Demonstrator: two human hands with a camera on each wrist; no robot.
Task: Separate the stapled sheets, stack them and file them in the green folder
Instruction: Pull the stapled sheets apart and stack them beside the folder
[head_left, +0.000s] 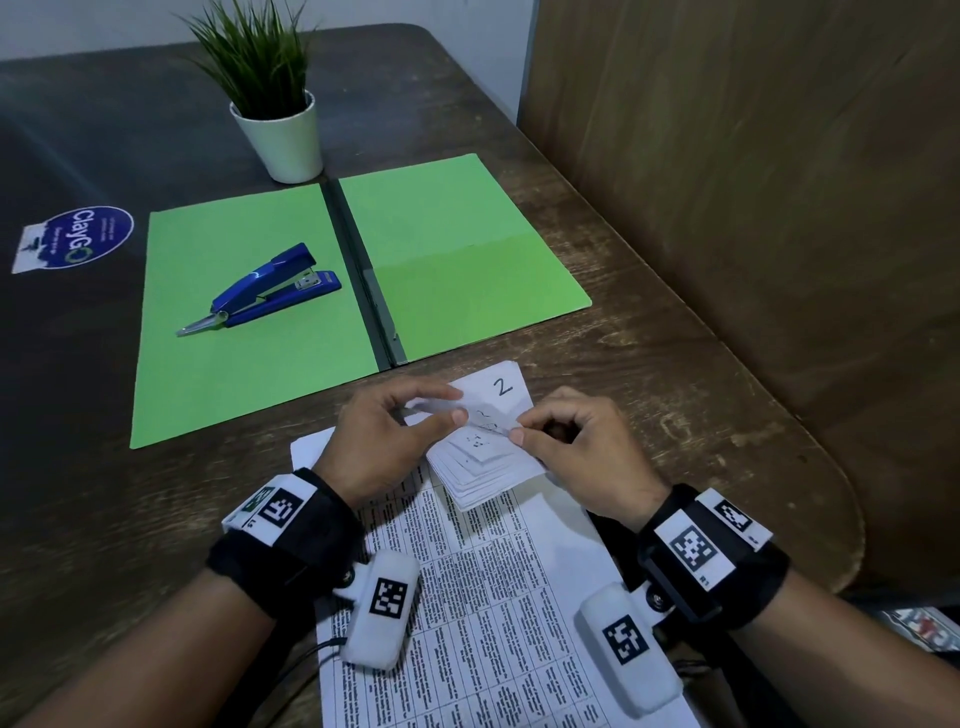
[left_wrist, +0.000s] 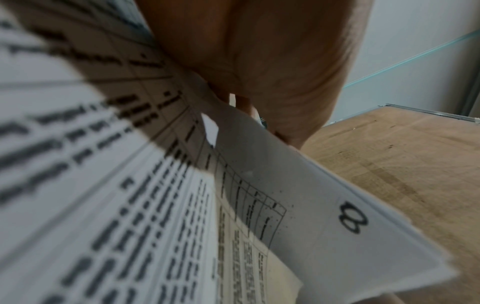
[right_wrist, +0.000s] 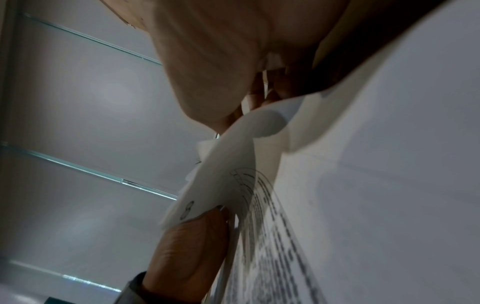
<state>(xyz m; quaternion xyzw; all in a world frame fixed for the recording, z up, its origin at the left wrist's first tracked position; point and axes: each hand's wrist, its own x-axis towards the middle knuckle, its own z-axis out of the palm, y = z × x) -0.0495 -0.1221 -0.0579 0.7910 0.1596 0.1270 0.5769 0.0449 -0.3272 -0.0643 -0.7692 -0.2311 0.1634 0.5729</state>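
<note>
A stapled bundle of printed sheets (head_left: 483, 587) lies on the wooden table in front of me, its top corner folded back and fanned. The folded corner shows a handwritten 2. My left hand (head_left: 410, 415) pinches that corner from the left. My right hand (head_left: 524, 434) pinches it from the right, thumb and forefinger at the staple spot. The green folder (head_left: 249, 374) lies open and flat beyond my hands. In the left wrist view the sheets (left_wrist: 298, 205) show an 8 under my palm. The right wrist view shows curled pages (right_wrist: 233, 174).
A blue stapler (head_left: 270, 291) lies on the folder's left half. A white pot with a green plant (head_left: 283, 135) stands behind the folder. A sticker (head_left: 78, 236) is on the dark table part at left. A wooden panel (head_left: 753, 208) rises on the right.
</note>
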